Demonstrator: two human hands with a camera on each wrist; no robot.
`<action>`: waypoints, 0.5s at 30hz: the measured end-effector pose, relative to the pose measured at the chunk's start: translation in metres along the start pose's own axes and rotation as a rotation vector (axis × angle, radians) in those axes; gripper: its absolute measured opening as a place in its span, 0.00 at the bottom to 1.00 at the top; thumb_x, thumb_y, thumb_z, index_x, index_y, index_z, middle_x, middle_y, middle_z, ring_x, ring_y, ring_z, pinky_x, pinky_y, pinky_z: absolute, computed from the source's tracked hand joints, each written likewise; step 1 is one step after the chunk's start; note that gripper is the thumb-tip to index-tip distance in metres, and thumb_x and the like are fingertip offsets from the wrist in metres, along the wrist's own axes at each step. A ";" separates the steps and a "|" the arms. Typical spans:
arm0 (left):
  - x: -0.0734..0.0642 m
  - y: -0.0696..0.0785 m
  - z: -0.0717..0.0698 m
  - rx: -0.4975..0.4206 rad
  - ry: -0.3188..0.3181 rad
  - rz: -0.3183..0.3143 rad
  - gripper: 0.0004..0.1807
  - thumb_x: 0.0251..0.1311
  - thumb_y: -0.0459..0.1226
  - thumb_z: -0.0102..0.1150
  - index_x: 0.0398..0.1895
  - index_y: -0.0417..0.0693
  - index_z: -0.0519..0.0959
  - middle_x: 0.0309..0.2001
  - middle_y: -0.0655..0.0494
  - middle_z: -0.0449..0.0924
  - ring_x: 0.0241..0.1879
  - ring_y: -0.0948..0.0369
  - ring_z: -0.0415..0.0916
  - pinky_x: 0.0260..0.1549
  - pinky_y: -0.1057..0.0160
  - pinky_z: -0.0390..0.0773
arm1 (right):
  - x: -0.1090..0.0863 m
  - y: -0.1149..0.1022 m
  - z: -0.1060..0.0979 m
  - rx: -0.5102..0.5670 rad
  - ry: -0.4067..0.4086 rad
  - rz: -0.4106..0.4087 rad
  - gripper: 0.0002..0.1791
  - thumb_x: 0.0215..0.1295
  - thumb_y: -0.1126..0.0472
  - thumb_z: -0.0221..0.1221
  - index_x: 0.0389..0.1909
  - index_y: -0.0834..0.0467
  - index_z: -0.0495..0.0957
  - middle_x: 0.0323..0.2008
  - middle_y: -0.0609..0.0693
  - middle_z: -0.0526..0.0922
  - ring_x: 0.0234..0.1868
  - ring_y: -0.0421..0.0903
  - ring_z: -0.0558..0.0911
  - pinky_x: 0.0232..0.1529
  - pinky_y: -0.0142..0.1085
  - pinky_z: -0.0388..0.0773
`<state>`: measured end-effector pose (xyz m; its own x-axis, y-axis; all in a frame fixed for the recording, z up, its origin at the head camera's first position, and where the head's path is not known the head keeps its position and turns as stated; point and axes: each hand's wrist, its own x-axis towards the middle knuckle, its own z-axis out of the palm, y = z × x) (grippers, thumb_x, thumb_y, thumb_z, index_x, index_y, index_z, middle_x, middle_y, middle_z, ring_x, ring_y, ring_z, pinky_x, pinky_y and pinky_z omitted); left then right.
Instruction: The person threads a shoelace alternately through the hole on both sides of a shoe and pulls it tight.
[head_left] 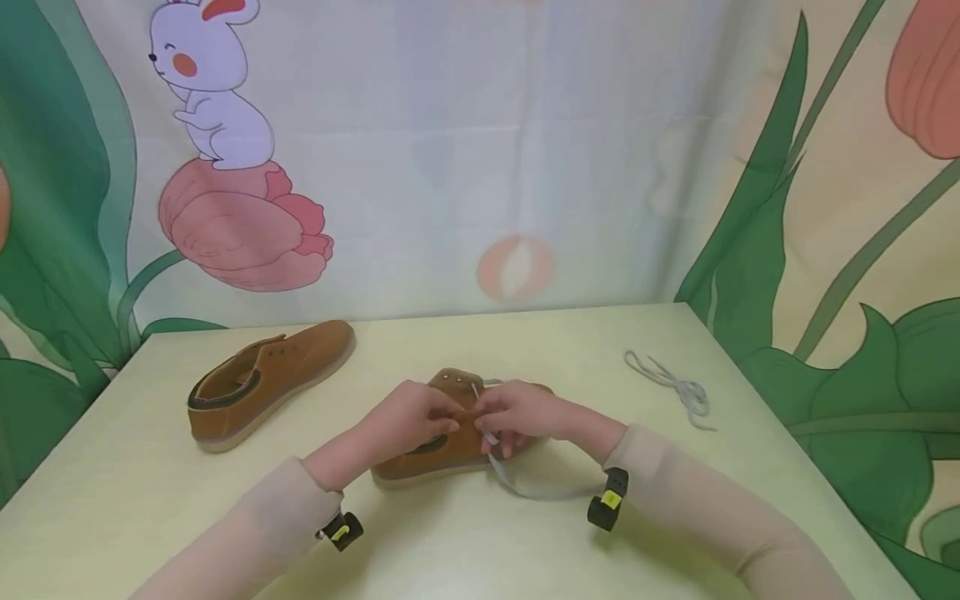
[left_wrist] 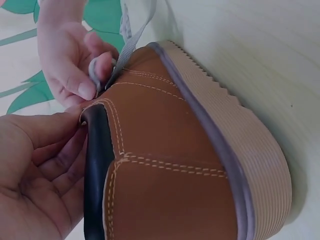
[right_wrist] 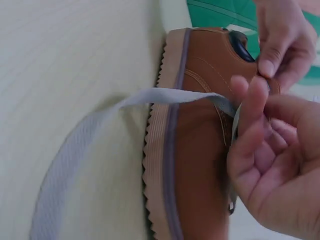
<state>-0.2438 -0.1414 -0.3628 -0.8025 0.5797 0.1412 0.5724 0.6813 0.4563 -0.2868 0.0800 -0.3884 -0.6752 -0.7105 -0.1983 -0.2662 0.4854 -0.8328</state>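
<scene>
A brown shoe (head_left: 438,467) with a pale ridged sole stands on the table between both hands. At its opening my left hand (head_left: 412,414) pinches the edge of the upper near the eyelets, thumb on the leather in the left wrist view. My right hand (head_left: 525,408) holds a flat grey shoelace (right_wrist: 165,95) close to the eyelet flap, its fingers curled round the lace. One part of the lace trails over the shoe's side and down onto the table. Two bare eyelets show on the far flap in the head view. The fingers hide the near eyelets.
Back left, a second brown shoe (head_left: 277,379) stands with no lace in its visible eyelets. A loosely bundled grey shoelace (head_left: 686,392) lies at the right of the pale table (head_left: 420,550). A printed curtain (head_left: 420,167) hangs behind the table's back edge.
</scene>
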 end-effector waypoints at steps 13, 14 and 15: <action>-0.004 0.001 0.003 0.076 0.027 0.016 0.07 0.63 0.33 0.67 0.42 0.40 0.89 0.34 0.54 0.90 0.29 0.68 0.75 0.34 0.71 0.77 | 0.014 -0.006 -0.014 0.183 0.069 0.142 0.14 0.76 0.58 0.56 0.50 0.63 0.83 0.25 0.43 0.86 0.18 0.36 0.79 0.21 0.27 0.69; -0.004 0.000 0.003 0.070 0.029 0.003 0.07 0.63 0.33 0.67 0.41 0.40 0.89 0.32 0.54 0.90 0.28 0.68 0.74 0.32 0.71 0.76 | 0.015 -0.011 -0.016 0.131 0.095 0.125 0.13 0.75 0.59 0.57 0.49 0.63 0.84 0.24 0.44 0.86 0.17 0.37 0.79 0.21 0.27 0.69; -0.004 0.000 0.002 0.068 0.034 -0.006 0.06 0.63 0.33 0.68 0.40 0.40 0.89 0.31 0.54 0.90 0.27 0.68 0.73 0.31 0.71 0.76 | 0.017 -0.017 -0.019 0.091 0.119 0.106 0.13 0.75 0.60 0.58 0.49 0.64 0.85 0.24 0.45 0.86 0.17 0.38 0.78 0.21 0.28 0.70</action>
<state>-0.2399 -0.1426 -0.3655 -0.8104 0.5608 0.1694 0.5770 0.7140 0.3966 -0.3068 0.0697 -0.3673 -0.7739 -0.5904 -0.2291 -0.1302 0.5024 -0.8548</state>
